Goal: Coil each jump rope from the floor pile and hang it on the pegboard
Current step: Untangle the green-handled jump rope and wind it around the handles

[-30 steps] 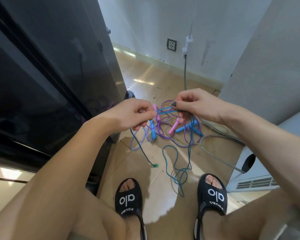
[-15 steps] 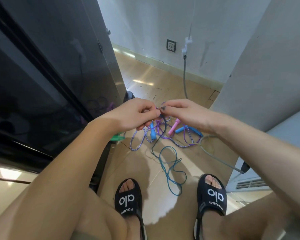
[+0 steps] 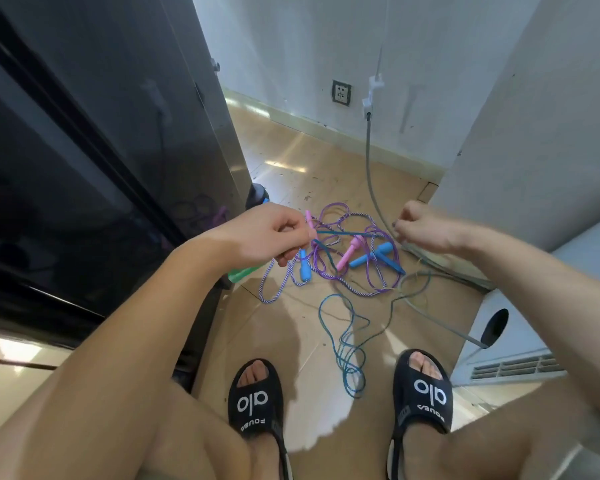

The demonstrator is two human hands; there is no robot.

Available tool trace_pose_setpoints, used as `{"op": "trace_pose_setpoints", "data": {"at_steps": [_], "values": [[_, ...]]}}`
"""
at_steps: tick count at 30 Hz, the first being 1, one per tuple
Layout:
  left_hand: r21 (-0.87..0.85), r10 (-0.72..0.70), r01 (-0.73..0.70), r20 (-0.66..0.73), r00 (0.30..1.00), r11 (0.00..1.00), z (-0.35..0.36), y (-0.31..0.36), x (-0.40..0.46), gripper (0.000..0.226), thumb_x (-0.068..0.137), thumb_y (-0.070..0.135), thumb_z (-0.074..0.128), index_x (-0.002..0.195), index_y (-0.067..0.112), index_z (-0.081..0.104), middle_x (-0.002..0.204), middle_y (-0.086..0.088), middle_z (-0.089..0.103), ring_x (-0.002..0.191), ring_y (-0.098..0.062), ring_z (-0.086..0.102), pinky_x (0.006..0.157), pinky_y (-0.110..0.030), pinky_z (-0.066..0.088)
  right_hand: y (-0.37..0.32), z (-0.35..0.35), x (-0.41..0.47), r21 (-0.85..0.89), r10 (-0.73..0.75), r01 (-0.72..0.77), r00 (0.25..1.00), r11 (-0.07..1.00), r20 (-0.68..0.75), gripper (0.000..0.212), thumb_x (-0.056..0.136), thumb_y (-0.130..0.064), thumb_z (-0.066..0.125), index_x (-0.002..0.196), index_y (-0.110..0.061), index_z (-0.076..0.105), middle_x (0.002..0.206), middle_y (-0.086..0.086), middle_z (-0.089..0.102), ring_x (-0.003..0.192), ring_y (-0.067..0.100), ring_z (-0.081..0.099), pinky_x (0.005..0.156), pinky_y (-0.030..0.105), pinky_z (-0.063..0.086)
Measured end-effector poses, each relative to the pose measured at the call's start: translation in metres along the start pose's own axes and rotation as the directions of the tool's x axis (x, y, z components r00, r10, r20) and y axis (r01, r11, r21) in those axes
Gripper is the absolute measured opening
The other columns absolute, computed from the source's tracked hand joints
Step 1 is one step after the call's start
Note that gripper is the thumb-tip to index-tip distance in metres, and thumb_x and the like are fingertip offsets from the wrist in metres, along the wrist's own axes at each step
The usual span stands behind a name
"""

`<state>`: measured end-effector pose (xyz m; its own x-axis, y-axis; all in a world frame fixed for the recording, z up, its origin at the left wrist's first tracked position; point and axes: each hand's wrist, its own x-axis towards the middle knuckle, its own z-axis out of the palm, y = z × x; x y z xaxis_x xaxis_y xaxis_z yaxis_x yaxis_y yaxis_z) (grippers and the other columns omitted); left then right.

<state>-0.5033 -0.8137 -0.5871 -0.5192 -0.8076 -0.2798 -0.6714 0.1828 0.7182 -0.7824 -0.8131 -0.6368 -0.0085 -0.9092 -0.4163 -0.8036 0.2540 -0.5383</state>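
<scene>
Glossy tan floor tiles (image 3: 291,327) carry the tangled pile (image 3: 340,258): purple cord, braided rope, pink and blue plastic handles. I have my left hand (image 3: 267,237) and right hand (image 3: 420,226) each pinching the thin teal rope (image 3: 347,233), taut between them. Coiling has barely begun, I judge; no pegboard is in view.

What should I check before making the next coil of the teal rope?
1. Left hand grips the teal rope: ok.
2. Right hand pinches the rope's other end of the stretched span: ok.
3. Span between the hands taut: ok.
4. Loose teal slack on the floor free of the purple rope pile: cannot tell, they run close near the pile.
5. Slack clear of the sandals: ok, it lies between them.
6. Green handle under the left hand secured: cannot tell.
</scene>
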Motion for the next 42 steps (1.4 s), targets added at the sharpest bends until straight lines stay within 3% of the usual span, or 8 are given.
{"op": "trace_pose_setpoints", "data": {"at_steps": [4,7,10,15,22,25,34,42], "values": [[-0.050,0.025,-0.024,0.011,1.000,0.998,0.004,0.008,0.002,0.036,0.104,0.032,0.054,0.074,0.011,0.056,0.061,0.003,0.055,0.056,-0.011,0.050,0.063,-0.019,0.049,-0.053,0.021,-0.020,0.355,-0.216,0.179,0.974,0.918,0.069,0.030,0.102,-0.041,0.045,0.116,-0.024,0.065,0.117,-0.009,0.067,0.115,0.006,0.059,0.087,0.026,0.056],[-0.086,0.045,-0.042,0.027,0.999,0.995,0.006,0.012,0.002,0.030,0.104,0.026,0.053,0.079,0.013,0.062,0.062,0.007,0.058,0.057,-0.015,0.049,0.062,-0.023,0.046,-0.077,0.039,-0.023,0.479,-0.291,0.182,0.942,0.859,0.165,0.045,0.087,-0.061,0.043,0.094,-0.026,0.069,0.088,-0.005,0.074,0.098,0.022,0.068,0.076,0.059,0.056],[-0.070,0.044,-0.042,0.032,0.999,0.997,0.007,0.010,0.003,0.025,0.102,0.026,0.056,0.080,0.014,0.061,0.060,0.008,0.058,0.057,-0.014,0.052,0.063,-0.025,0.046,-0.078,0.039,-0.025,0.501,-0.330,0.235,0.938,0.833,0.108,0.031,0.088,-0.050,0.055,0.074,-0.024,0.061,0.062,-0.002,0.048,0.059,0.020,0.051,0.065,0.048,0.044],[0.098,-0.029,0.023,0.060,0.998,0.995,0.005,0.000,0.005,0.038,0.091,0.053,0.066,0.089,0.016,0.061,0.069,0.003,0.067,0.058,-0.008,0.060,0.059,-0.022,0.050,-0.060,0.011,-0.018,0.501,-0.284,0.278,0.957,0.820,-0.065,0.020,0.093,-0.022,0.066,0.075,-0.015,0.066,0.047,-0.010,0.044,0.047,0.010,0.038,0.052,0.027,0.037],[0.291,-0.037,0.005,0.103,0.994,0.957,0.005,0.001,0.008,0.033,0.092,0.052,0.065,0.096,0.020,0.059,0.083,-0.001,0.062,0.066,-0.014,0.055,0.060,-0.028,0.043,-0.060,0.025,-0.024,0.562,-0.305,0.159,0.936,0.812,0.176,0.032,0.103,-0.034,0.050,0.095,-0.005,0.063,0.080,0.011,0.069,0.071,0.034,0.055,0.060,0.043,0.050],[0.276,0.002,-0.033,0.110,0.994,0.961,0.008,0.008,0.007,0.022,0.093,0.045,0.065,0.093,0.025,0.056,0.080,0.005,0.055,0.061,-0.006,0.048,0.052,-0.018,0.036,-0.067,0.030,-0.023,0.493,-0.329,0.224,0.934,0.841,0.138,0.033,0.095,-0.042,0.056,0.092,-0.010,0.064,0.073,0.004,0.068,0.059,0.026,0.047,0.062,0.055,0.053],[0.361,-0.080,0.024,0.142,0.987,0.932,0.012,0.006,0.009,0.021,0.100,0.034,0.054,0.085,0.036,0.041,0.081,0.006,0.052,0.068,-0.011,0.049,0.059,-0.028,0.036,-0.065,0.027,-0.020,0.552,-0.279,0.228,0.960,0.802,0.010,0.018,0.096,-0.024,0.063,0.084,-0.011,0.062,0.068,0.012,0.065,0.041,0.017,0.038,0.045,0.024,0.036],[0.407,-0.088,0.026,0.134,0.987,0.913,0.011,0.003,0.011,0.019,0.102,0.032,0.051,0.088,0.037,0.041,0.084,0.005,0.054,0.069,-0.009,0.049,0.059,-0.027,0.036,-0.070,0.032,-0.023,0.466,-0.324,0.290,0.946,0.836,-0.008,0.023,0.096,-0.034,0.058,0.096,-0.012,0.065,0.067,0.005,0.065,0.055,0.030,0.055,0.053,0.051,0.051]]}}
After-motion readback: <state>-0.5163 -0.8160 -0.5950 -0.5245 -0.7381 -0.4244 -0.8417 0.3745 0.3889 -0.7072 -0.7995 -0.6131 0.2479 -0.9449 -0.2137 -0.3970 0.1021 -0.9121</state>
